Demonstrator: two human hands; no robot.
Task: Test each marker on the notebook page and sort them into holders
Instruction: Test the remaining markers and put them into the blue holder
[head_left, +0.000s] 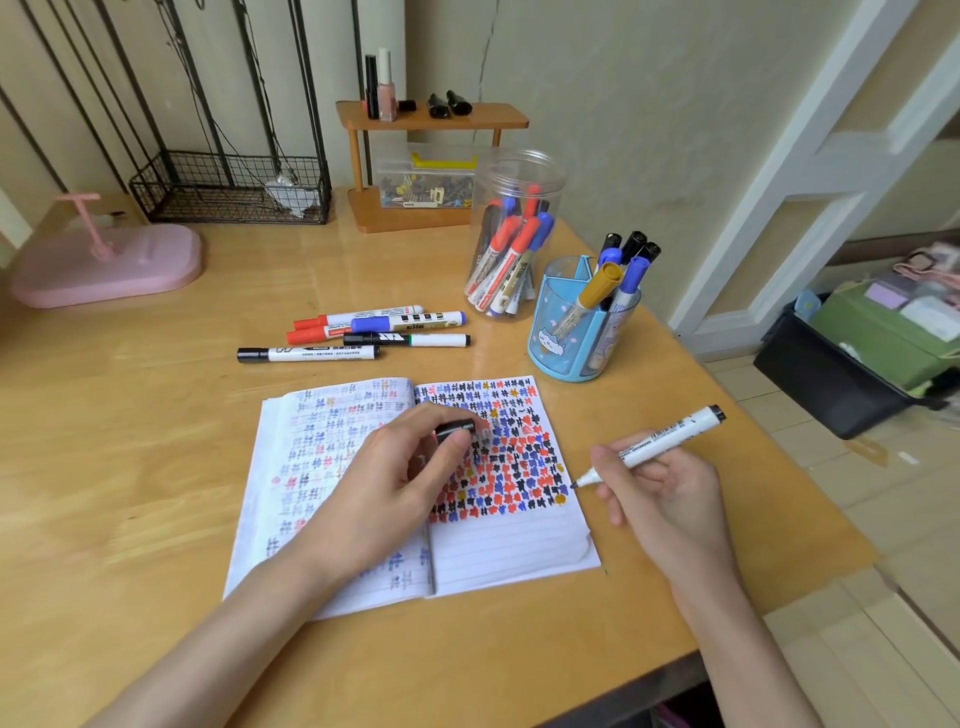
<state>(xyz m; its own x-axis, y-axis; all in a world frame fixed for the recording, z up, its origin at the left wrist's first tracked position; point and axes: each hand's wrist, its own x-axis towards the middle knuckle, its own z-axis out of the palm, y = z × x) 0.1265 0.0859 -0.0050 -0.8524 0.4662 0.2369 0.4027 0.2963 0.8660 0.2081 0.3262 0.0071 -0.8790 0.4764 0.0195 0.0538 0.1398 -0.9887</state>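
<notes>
An open lined notebook lies on the wooden desk, its right page covered with black, blue and red test marks. My right hand grips an uncapped black marker, its tip at the page's right edge. My left hand rests on the notebook and pinches the black cap. Several capped markers lie in a row behind the notebook. A clear round jar holds red and blue markers. A blue divided holder holds black, blue and yellow-capped markers.
A pink stand sits at the far left, a black wire basket behind it. A small wooden shelf with bottles and a clip box stands at the back. The desk's right edge drops to a floor with a black bin.
</notes>
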